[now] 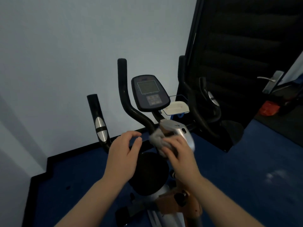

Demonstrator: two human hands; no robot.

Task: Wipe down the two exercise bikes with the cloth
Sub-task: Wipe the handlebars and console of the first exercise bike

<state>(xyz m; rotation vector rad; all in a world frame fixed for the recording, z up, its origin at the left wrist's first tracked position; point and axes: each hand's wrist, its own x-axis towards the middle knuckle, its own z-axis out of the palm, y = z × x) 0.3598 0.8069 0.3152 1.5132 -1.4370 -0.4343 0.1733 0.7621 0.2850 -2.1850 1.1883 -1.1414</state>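
Ahead, one exercise bike [164,185] fills the middle of the view; a second bike cannot be made out for certain. Its dark console [150,93] sits at twelve o'clock from the hands, flanked by black handlebars [131,104] that curve up on either side, each side carrying a silver grip sensor. At two o'clock a small white tray [176,108] juts out beside the console, and beyond it stands a dark door [246,54] with one metal handle [268,79]. An orange object [268,108] lies on the blue floor [246,169] near the door, too blurred to identify.

Two bare hands are in view. The right hand [178,154] clutches the grey cloth [158,139], pressing it against the silver housing [182,133] below the handlebar stem. The left hand [124,154] hovers at nine o'clock from the cloth, fingers loosely curved and holding nothing, just above the round black knob [147,174].
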